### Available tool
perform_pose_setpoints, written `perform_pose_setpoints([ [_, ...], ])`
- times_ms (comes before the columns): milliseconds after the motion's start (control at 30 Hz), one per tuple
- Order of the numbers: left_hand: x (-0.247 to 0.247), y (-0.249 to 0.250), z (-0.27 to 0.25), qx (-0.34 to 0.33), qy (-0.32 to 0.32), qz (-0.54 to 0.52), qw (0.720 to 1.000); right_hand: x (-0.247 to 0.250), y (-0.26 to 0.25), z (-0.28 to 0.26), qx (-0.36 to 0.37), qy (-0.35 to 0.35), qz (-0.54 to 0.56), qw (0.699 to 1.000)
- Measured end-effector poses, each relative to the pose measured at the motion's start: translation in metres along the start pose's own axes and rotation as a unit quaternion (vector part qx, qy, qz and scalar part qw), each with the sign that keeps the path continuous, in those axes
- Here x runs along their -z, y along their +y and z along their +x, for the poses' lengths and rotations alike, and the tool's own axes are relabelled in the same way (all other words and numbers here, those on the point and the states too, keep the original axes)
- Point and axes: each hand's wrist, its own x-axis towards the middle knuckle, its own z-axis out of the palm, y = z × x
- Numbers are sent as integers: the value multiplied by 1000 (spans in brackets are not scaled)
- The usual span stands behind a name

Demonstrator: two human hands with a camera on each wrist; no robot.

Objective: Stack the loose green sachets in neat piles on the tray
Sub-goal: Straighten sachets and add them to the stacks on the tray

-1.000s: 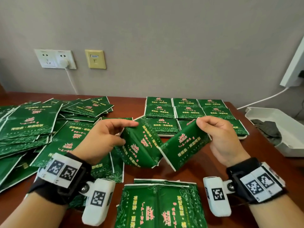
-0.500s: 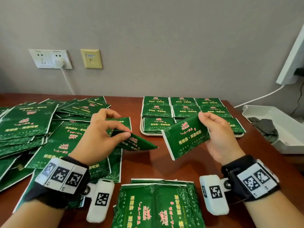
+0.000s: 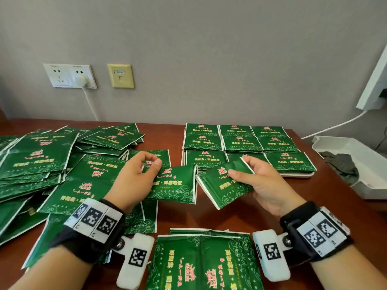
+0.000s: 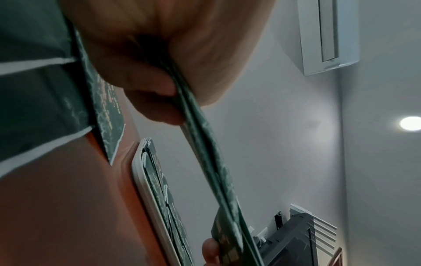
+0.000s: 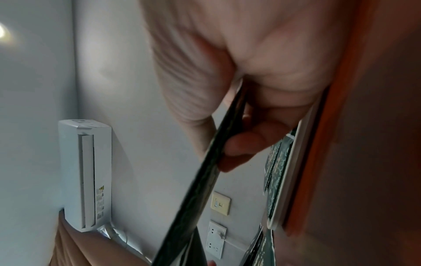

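Two sachets: one in each hand, both held above the table (image 3: 209,214) in front of the tray (image 3: 297,175).
Left hand (image 3: 134,181): thumb on top and fingers beneath, pinching the left sachet (image 3: 176,185) by its left edge; the sachet lies nearly flat, print up. In the left wrist view it shows edge-on, clamped between thumb and fingers (image 4: 159,111).
Right hand (image 3: 263,183): thumb across the face and fingers behind, gripping the right sachet (image 3: 222,187) — tilted, its left corner lower. The right wrist view shows the same pinch, the sachet a dark edge.
Gap: the two sachets' inner edges are just beside each other; whether they touch I cannot tell.
Tray: white, at the back right of the table, holding neat piles (image 3: 238,141) in rows of three.
Loose heap (image 3: 41,164): many green sachets spread overlapping across the left side of the table.
Near pile (image 3: 205,262): a few sachets at the table's near edge, between the wrists.
Far right: a white bin (image 3: 368,162) with a dark cloth (image 3: 339,166) in it.
Wall: a white socket (image 3: 70,75) with a plug in it — a yellow plate (image 3: 120,75) beside it.
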Motion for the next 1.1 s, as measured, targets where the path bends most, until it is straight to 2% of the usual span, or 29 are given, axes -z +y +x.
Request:
perform_pose_setpoints([
  [133, -2, 3, -3, 80, -12, -44, 996, -2, 1, -1, 0, -19, 32, 999],
  [200, -5, 10, -6, 129, -51, -115, 984, -3, 2, -2, 4, -25, 40, 999],
  [267, -6, 16, -7, 182, -98, -241, 948, -4, 2, -2, 9, -14, 46, 999],
  [333, -2, 23, -8, 205, -116, -347, 908, -4, 2, 0, 12, 15, 33, 999],
  [367, 1, 24, -6, 206, -123, -374, 896, -2, 3, 2, 13, 30, 27, 999],
  [433, 5, 22, -5, 193, -139, -391, 889, 1, 4, 5, 15, 50, 25, 998],
  [467, 5, 20, -4, 180, -142, -380, 896, 2, 5, 6, 14, 59, 28, 998],
  [600, 3, 15, -5, 107, -108, -263, 953, 6, 2, 10, 13, 98, 70, 993],
  [667, 1, 17, 1, 86, -93, -224, 966, 10, -7, 17, 34, 113, 77, 990],
  [800, -6, 35, 30, 78, -106, -204, 970, 28, -39, 50, 70, 177, 26, 981],
  [967, -29, 61, 104, 72, -93, -159, 980, 54, -71, 110, 100, 194, -40, 975],
  [1100, -58, 62, 165, 89, -83, -99, 988, 75, -79, 145, 97, 211, -94, 968],
])
